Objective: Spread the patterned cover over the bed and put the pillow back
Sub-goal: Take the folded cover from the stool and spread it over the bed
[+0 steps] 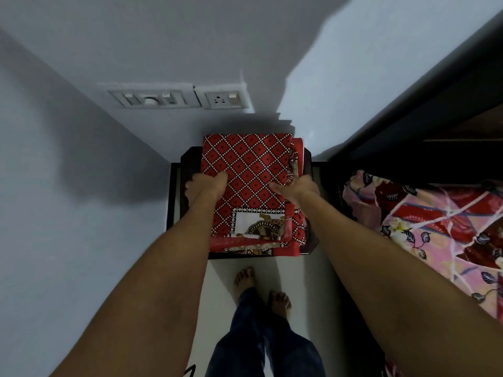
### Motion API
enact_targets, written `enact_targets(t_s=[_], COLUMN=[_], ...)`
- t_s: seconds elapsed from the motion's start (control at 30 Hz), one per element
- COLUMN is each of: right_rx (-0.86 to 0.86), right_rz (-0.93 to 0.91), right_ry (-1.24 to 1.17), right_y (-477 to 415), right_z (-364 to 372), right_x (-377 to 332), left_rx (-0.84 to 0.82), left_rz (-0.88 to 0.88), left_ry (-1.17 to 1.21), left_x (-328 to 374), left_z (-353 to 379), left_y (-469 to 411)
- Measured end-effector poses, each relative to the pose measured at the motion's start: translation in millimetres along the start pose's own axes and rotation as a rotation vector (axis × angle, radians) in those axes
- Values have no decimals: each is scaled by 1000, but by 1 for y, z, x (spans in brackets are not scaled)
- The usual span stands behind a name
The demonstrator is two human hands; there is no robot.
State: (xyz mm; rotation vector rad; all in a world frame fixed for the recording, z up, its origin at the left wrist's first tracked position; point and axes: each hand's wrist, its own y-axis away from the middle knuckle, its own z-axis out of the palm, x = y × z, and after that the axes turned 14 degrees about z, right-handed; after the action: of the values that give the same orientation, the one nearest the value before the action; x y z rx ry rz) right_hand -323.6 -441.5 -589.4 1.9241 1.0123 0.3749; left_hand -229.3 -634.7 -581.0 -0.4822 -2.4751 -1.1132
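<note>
Pale grey-blue walls (81,164) meet in a corner, with a switch panel (148,98) and a socket (221,99) side by side on the far wall, partly under a broad shadow. Below them a small dark desk (187,158) stands in the corner, and the folded cover (250,164) lies on top of it, taking up nearly the whole surface.

Its upper face is red with a lattice of white dots forming diamonds, each with a dark spot at its centre. Near the front edge a white panel with a black-and-white border and a brown and gold figure shows. Further red layers stick out unevenly along the right side and the front.

Both arms reach down to it. The left hand (206,186) grips the left edge, thumb pressed on the top face and fingers curled round the side. The right hand (296,189) holds the right edge, thumb lying flat on the pattern while its fingers drop past the edge, mostly hidden. Whether the bundle is lifted off the desk cannot be told.

To the right, just beside the desk, is the bed (424,227) in a pink, red and white flowered sheet, with a dark headboard (408,126) behind it. On the white floor (315,281) stand two bare feet (245,276) below dark trousers (258,338).
</note>
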Motion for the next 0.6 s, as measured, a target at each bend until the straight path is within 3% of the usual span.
enact_targets(t_s=[0.6], right_rx=[-152], right_rz=[25], right_ry=[-181], right_y=[19], right_z=[-9], right_x=[11], left_rx=[-45], left_rz=[23], left_ry=[125], left_x=[-1], left_z=[-10], left_y=[21])
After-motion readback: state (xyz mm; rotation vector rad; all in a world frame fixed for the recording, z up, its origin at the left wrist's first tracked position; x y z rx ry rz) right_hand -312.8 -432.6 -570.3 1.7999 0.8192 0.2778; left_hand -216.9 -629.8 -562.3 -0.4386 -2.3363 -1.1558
